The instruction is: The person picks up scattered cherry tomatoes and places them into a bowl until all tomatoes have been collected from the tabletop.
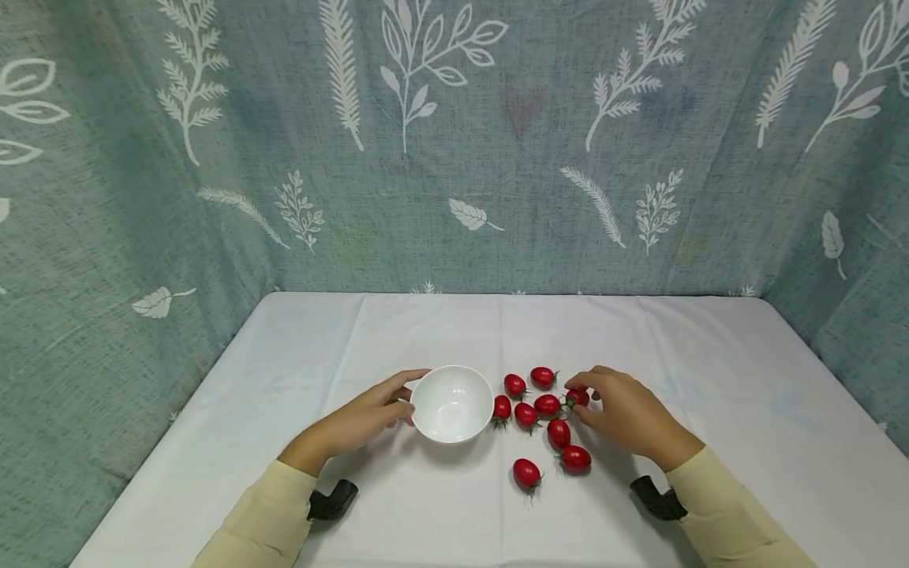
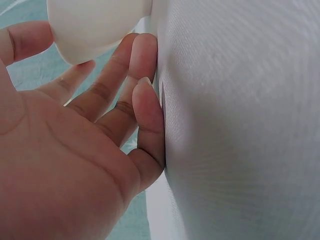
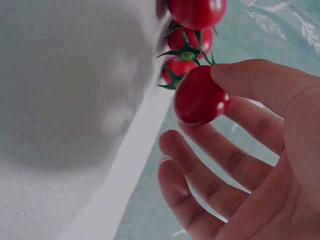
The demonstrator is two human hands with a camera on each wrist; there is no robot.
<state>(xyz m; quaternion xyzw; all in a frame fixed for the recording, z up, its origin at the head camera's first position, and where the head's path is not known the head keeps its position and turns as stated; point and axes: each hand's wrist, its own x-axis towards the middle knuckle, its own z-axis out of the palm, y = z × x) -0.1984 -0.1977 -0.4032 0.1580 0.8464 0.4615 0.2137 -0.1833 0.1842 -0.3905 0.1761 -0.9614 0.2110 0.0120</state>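
A white bowl (image 1: 452,403) stands empty on the white-clothed table (image 1: 710,371). My left hand (image 1: 414,392) holds its left side, thumb over the rim and fingers against the wall; in the left wrist view the bowl (image 2: 95,22) sits between thumb and forefinger of that hand (image 2: 60,62). Several red cherry tomatoes (image 1: 527,414) with green stems lie just right of the bowl. My right hand (image 1: 584,402) pinches the rightmost tomato (image 1: 577,397) of the cluster. The right wrist view shows this tomato (image 3: 200,97) between thumb and forefinger of the hand (image 3: 197,107), other tomatoes (image 3: 196,10) beyond it.
A grey-green curtain with white leaf prints (image 1: 454,158) closes off the back and both sides of the table. Two tomatoes (image 1: 527,472) lie nearer to me than the cluster. Black wrist mounts (image 1: 332,499) sit under both sleeves.
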